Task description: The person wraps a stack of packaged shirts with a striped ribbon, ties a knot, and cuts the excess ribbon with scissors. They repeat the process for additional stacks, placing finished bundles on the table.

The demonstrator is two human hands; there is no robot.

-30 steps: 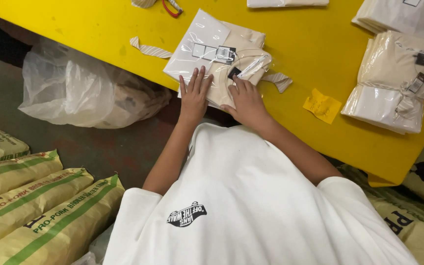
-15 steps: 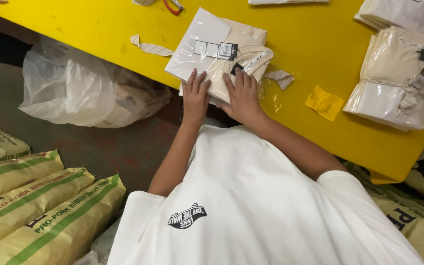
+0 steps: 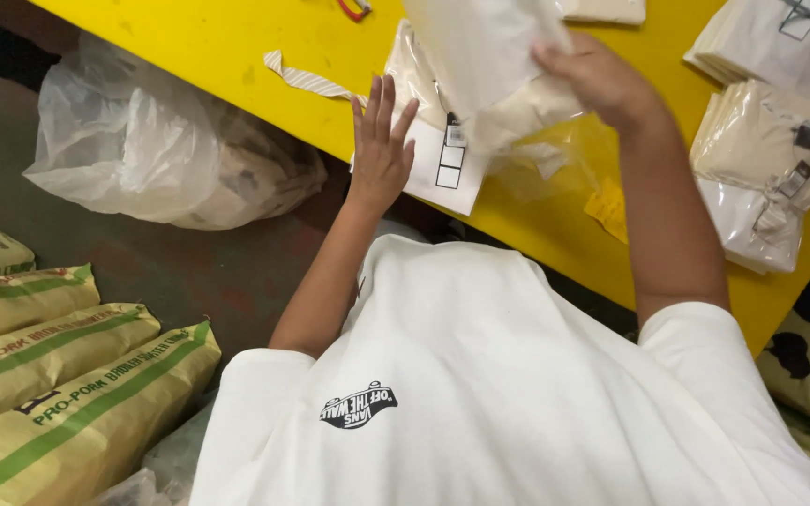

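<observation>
My right hand (image 3: 602, 80) grips a folded cream garment in a clear plastic bag (image 3: 489, 66) and holds it lifted and tilted above the yellow table (image 3: 236, 47). A white paper tag (image 3: 447, 169) with a dark label hangs at the bag's lower end. My left hand (image 3: 382, 150) is flat, fingers spread, beside that tag at the bag's lower left edge, touching it without gripping. The bag hides the table surface beneath it.
Two more bagged cream garments (image 3: 771, 159) lie at the table's right. A striped fabric strip (image 3: 307, 80) and a yellow paper scrap (image 3: 611, 206) lie on the table. Below the table are a crumpled clear plastic bag (image 3: 142, 150) and stacked green-striped sacks (image 3: 77, 375).
Both hands were pressing the bagged garment flat on the table edge. Now my right hand has raised it off the table and my left hand has opened beside it.
</observation>
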